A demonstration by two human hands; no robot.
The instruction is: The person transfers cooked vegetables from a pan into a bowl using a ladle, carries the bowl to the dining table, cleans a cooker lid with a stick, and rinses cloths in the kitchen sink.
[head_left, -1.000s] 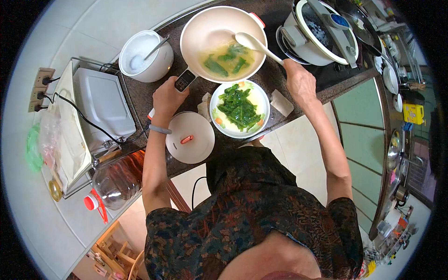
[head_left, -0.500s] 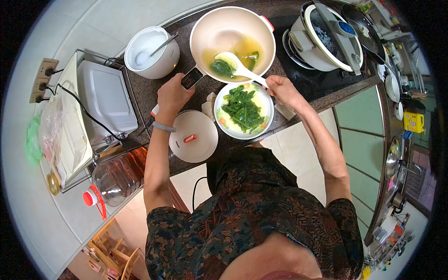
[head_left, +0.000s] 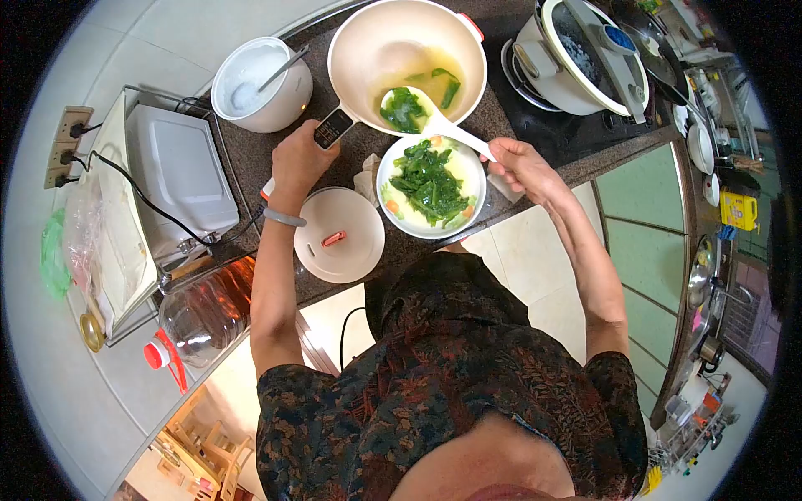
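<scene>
Got round-headed white ladle [head_left: 459, 134] gripped in right fingers [head_left: 510, 152], round cream pan's [head_left: 368, 46] handle in left fingers [head_left: 324, 154], greens-filled white bowl [head_left: 426, 234] kinda between.

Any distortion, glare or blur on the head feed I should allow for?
Head view: strong fisheye distortion, black corners; small glints on the greens in the bowl; white ladle and right hand fairly clear; clutter along the right edge squeezed and hard to read.
</scene>
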